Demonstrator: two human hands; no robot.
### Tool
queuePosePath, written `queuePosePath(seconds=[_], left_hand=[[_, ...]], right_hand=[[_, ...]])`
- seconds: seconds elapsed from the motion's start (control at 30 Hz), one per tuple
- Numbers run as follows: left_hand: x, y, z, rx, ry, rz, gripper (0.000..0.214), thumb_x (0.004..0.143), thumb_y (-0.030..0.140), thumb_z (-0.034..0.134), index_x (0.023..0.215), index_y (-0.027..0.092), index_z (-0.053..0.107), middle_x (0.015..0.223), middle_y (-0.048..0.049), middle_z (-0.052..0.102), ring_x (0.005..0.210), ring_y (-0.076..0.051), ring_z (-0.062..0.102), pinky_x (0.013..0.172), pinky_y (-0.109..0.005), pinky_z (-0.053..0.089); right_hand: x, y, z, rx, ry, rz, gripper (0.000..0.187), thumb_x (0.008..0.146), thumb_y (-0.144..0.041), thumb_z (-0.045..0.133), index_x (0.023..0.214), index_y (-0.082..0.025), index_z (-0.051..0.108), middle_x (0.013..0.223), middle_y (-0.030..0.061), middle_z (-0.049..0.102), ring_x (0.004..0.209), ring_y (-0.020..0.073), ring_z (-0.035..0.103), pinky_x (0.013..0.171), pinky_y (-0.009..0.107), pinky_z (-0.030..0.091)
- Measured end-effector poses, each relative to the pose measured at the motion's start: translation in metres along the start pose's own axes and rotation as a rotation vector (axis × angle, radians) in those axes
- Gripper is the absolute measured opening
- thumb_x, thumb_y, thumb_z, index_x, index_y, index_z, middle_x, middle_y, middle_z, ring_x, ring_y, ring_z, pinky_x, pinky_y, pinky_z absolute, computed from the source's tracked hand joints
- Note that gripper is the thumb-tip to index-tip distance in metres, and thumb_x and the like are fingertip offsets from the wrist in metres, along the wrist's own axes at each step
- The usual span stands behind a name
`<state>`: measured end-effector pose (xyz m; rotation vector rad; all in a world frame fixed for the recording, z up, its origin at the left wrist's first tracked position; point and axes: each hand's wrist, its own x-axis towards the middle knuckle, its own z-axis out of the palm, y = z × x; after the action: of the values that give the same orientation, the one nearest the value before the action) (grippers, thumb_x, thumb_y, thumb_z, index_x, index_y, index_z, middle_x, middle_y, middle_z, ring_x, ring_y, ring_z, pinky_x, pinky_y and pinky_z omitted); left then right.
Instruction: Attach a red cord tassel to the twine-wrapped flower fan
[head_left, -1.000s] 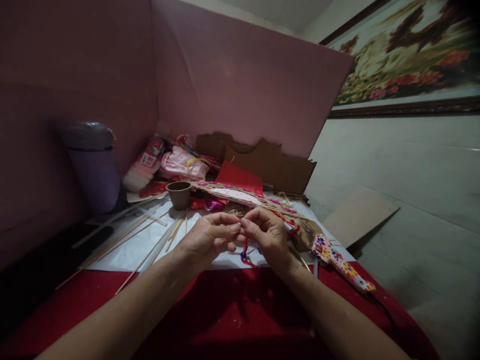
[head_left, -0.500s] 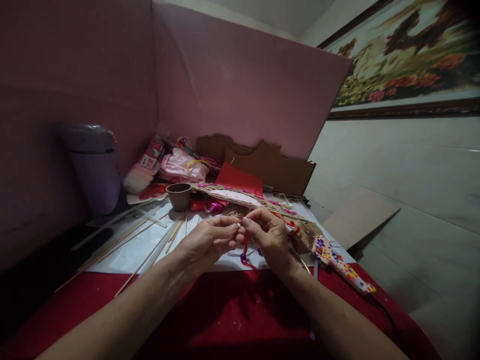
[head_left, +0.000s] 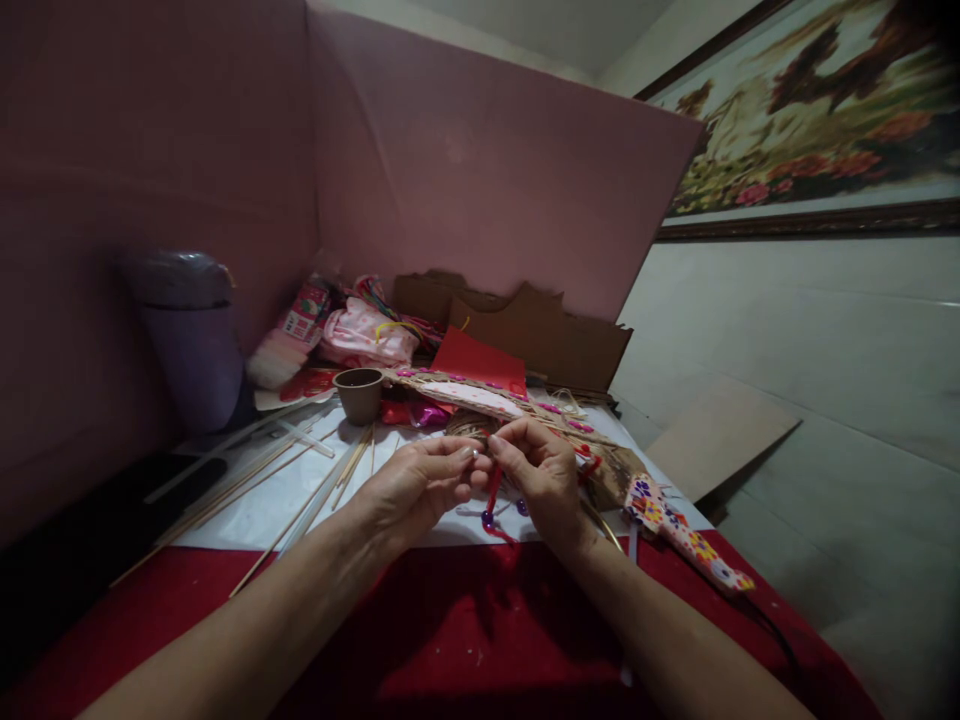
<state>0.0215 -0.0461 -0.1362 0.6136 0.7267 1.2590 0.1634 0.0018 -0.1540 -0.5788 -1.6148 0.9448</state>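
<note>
My right hand (head_left: 538, 478) is closed in a pinch on a red cord (head_left: 495, 485), which hangs below the fingertips. A purple bead (head_left: 487, 519) sits low on that cord, and another purple bead (head_left: 522, 507) shows beside my right fingers. Just to the left, my left hand (head_left: 424, 487) has thumb and forefinger pressed together. A tiny pale, shiny spot shows at its thumb tip; whether it is a held piece or the nail is unclear. Behind both hands lies a long woven strip (head_left: 472, 398) with pink spots along its edges.
A brown cup (head_left: 359, 398) stands left of the strip, near thin wooden sticks (head_left: 281, 530). A purple tumbler (head_left: 191, 350) is at far left. Torn cardboard (head_left: 517, 320) leans at the back, behind red paper (head_left: 480, 360). A flower-patterned glue gun (head_left: 686, 530) lies at right.
My left fingertips have shifted slightly left, leaving a small gap to my right fingertips. The second purple bead shows more clearly. Things on the table have stayed put.
</note>
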Motion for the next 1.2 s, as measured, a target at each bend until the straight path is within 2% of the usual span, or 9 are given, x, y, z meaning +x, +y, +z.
queuePosePath(seconds=[0.6,0.77,1.2], left_hand=[[-0.0002,0.0008,-0.0011,-0.024,-0.034,-0.019,0.017,0.079,-0.005,0.051,0.082,0.005,0.065,0.064,-0.0076,0.063,0.054,-0.009,0.061,0.049,-0.014,0.047],[0.0003,0.0011,-0.0018,-0.058,0.005,-0.029,0.020,0.077,-0.007,0.051,0.086,0.005,0.064,0.068,-0.0075,0.065,0.054,-0.009,0.062,0.050,-0.014,0.048],[0.0019,0.0002,-0.0055,-0.075,-0.005,-0.030,0.017,0.076,-0.005,0.054,0.084,0.006,0.063,0.069,-0.0077,0.065,0.055,-0.011,0.063,0.052,-0.017,0.050]], right_hand=[[-0.0039,0.0002,0.0011,-0.057,-0.027,-0.029,0.015,0.080,-0.030,0.062,0.071,-0.019,0.058,0.063,-0.0003,0.064,0.054,0.0120,0.057,0.049,0.022,0.044],[-0.0046,-0.0009,0.0016,-0.024,-0.043,-0.030,0.014,0.081,-0.029,0.063,0.072,-0.019,0.059,0.062,-0.0012,0.064,0.055,0.0120,0.060,0.050,0.022,0.047],[-0.0063,-0.0046,0.0025,-0.067,-0.065,-0.038,0.016,0.081,-0.032,0.061,0.072,-0.019,0.058,0.063,-0.0005,0.066,0.049,0.0109,0.055,0.042,0.020,0.043]])
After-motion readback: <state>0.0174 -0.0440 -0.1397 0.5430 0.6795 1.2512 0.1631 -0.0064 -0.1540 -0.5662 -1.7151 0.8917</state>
